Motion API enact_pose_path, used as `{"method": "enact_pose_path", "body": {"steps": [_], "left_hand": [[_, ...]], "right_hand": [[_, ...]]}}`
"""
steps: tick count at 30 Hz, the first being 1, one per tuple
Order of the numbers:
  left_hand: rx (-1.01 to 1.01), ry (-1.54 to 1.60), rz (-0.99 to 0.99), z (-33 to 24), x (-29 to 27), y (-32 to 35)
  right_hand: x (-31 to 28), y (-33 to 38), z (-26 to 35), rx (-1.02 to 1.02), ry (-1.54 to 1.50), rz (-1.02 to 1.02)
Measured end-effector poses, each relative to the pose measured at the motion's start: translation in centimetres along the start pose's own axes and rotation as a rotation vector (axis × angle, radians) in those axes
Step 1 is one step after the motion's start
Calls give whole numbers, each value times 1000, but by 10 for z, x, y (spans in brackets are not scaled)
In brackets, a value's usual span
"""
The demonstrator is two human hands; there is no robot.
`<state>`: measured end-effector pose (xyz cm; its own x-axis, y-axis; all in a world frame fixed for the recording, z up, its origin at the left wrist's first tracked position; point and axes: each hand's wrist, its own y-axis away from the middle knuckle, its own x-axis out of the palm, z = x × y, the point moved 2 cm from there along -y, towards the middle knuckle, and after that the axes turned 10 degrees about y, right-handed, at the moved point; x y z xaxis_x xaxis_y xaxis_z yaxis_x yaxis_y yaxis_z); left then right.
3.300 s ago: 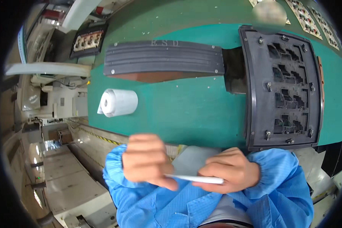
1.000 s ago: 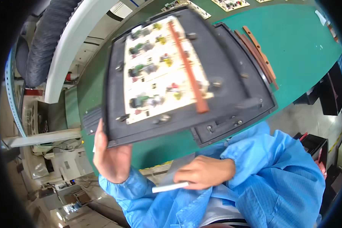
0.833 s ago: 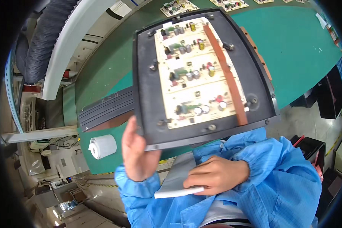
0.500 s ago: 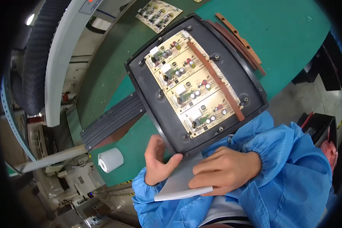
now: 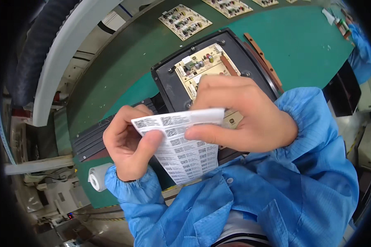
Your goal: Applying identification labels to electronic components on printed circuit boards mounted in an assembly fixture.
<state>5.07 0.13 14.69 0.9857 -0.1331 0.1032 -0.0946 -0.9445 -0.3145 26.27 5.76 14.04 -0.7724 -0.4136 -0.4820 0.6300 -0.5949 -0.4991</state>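
A white sheet of printed labels [image 5: 185,158] hangs between my two hands, in front of the black frame. My left hand [image 5: 130,142] pinches its upper left corner, thumb on the printed face. At the upper right edge, my right hand [image 5: 247,117] has its thumb on the labels and its bent fingers behind. Beyond them, a panel of circuit boards [image 5: 200,61] lies in the black frame fixture [image 5: 167,88]. A brown strip [image 5: 228,66] crosses the panel. My right hand and the sheet hide the panel's nearer part.
A white roll [image 5: 98,178] stands near the bench's left edge. More circuit board panels [image 5: 185,21] lie at the back on the green mat [image 5: 297,53]. Brown bars [image 5: 263,57] lie right of the fixture. Another person's blue sleeve [image 5: 363,53] shows at far right.
Both hands have risen with the label sheet from the fixture's near edge to in front of it. The printed face now shows. The view has shifted, revealing more panels at the back.
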Motion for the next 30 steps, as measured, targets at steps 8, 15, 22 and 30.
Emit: {"method": "enact_pose_path", "body": {"steps": [8, 15, 22, 30], "left_hand": [[-30, -165, -51, -8, -18, 7], [-94, -214, 46, -11, -23, 8], [-259, 104, -44, -4, -26, 6], [-290, 109, 23, -4, -22, 9]], "right_hand": [[11, -21, -8, 76, -58, 183], [6, -29, 0, -64, -25, 73], [11, -31, -1, -214, 220, -83], [14, -29, 6, -275, 216, -109]]}}
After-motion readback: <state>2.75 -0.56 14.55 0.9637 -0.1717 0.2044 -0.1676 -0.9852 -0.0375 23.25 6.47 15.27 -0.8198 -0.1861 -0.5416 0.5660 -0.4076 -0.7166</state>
